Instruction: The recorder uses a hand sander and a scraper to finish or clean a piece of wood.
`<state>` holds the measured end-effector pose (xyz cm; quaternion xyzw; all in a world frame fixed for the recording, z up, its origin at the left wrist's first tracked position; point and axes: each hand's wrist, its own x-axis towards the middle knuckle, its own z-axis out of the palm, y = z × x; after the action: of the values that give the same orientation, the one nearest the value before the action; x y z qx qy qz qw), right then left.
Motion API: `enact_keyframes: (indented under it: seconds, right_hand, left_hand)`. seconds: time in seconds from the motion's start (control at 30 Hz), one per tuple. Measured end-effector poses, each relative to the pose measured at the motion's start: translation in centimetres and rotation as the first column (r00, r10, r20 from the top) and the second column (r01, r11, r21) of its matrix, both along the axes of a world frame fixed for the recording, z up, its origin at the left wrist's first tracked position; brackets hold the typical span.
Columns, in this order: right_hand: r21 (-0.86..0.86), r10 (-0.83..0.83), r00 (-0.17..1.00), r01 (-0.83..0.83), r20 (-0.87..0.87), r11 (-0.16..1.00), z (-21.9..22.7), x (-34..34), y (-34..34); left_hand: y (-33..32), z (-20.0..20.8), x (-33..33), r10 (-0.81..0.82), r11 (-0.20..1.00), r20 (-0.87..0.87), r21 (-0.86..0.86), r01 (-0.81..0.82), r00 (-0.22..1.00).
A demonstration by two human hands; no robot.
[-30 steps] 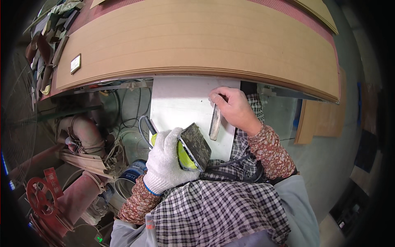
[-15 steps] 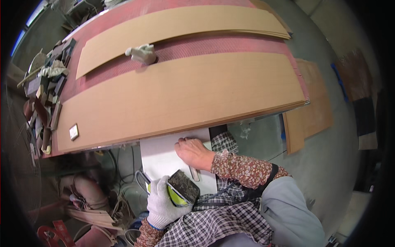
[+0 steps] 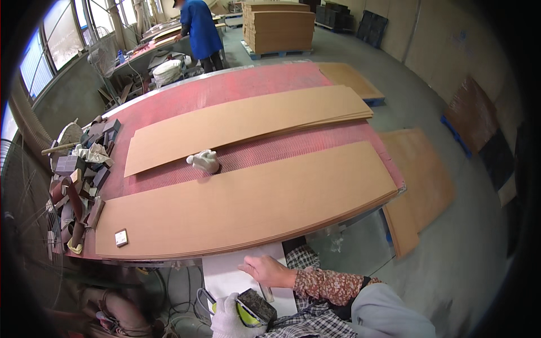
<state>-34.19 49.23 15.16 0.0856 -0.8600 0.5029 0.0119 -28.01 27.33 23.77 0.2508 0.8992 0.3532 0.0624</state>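
In my left hand (image 3: 228,318), which wears a white knit glove, is a yellow-green power sander (image 3: 246,316). Its square, dark, worn pad (image 3: 258,305) faces up and to the right. My bare right hand (image 3: 269,271) is closed, fingers curled together, over a white board (image 3: 225,270) at the table's near side. Whatever its fingers may hold is too small to make out. A narrow light strip (image 3: 266,293) lies on the white board just below that hand. Beyond both hands, a stack of long tan panels (image 3: 248,203) rests along the table's front edge.
A second panel stack (image 3: 248,121) lies farther back on the red table (image 3: 197,98), with a crumpled white glove (image 3: 204,161) between. Sanding blocks and abrasive rolls (image 3: 79,180) crowd the left end. Hoses (image 3: 180,298) hang below. A person in blue (image 3: 201,31) stands far off.
The view has tipped upward, bringing the far room and another person into sight. My right hand has shifted slightly, its fingers lifted off the board. My left hand still grips the sander.
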Motion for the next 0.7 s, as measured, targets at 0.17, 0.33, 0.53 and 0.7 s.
enact_keyframes:
  seconds: [0.17,0.33,0.53,0.7]
  right_hand:
    - [-0.080,0.039,0.988,-0.027,0.146,0.996,2.6,2.0,2.9]
    - [-0.136,0.027,0.979,0.001,0.200,0.991,4.5,4.2,5.7]
    - [-0.052,-0.088,0.984,0.097,0.155,0.994,5.1,7.9,7.9]
    - [0.316,-0.205,0.973,0.227,-0.102,0.921,2.5,12.7,9.9]
  left_hand:
    - [0.1,0.1,-0.2,-0.039,0.991,0.004,0.126,0.038,0.999]
    - [-0.2,0.7,0.0,-0.023,0.988,0.217,0.157,-0.012,0.976]
    - [-0.1,0.6,-0.2,-0.036,0.997,0.085,-0.064,0.042,0.996]
    - [0.1,0.2,-0.2,-0.038,0.998,0.106,-0.052,0.044,0.994]
